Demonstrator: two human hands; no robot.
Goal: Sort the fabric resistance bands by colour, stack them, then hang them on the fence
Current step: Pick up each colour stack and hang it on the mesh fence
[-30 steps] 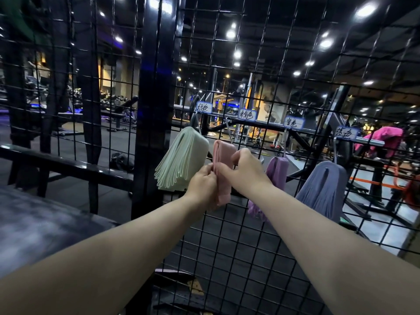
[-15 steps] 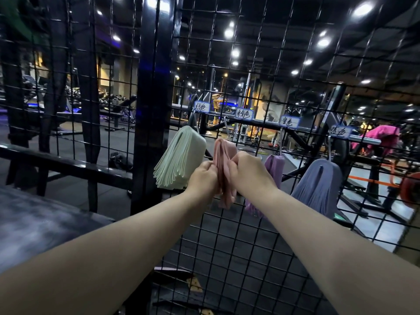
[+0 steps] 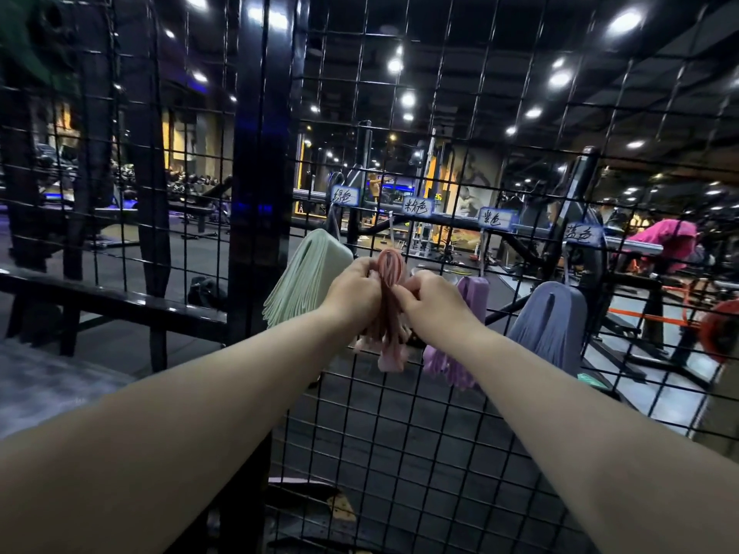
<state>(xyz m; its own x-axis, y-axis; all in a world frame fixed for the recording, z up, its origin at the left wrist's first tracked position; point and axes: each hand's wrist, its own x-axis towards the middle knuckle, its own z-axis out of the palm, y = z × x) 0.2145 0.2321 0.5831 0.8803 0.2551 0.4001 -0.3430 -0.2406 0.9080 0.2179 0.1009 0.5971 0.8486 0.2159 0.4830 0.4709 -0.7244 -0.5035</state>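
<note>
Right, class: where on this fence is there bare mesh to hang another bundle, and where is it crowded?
Bare fence mesh: above the labels, below the bundles, and right of the blue bundle. Crowded: from the green bundle to the purple bundle, where the left hand and right hand grip the pink bundle.

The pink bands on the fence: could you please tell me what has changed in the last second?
The right hand slid from the top corner of the pink bands down to their right side, and the left hand closed in from the left; together they now squeeze the stack, which shows its edges instead of a flat face. The green stack, purple stack and blue stack hang as before.
</note>
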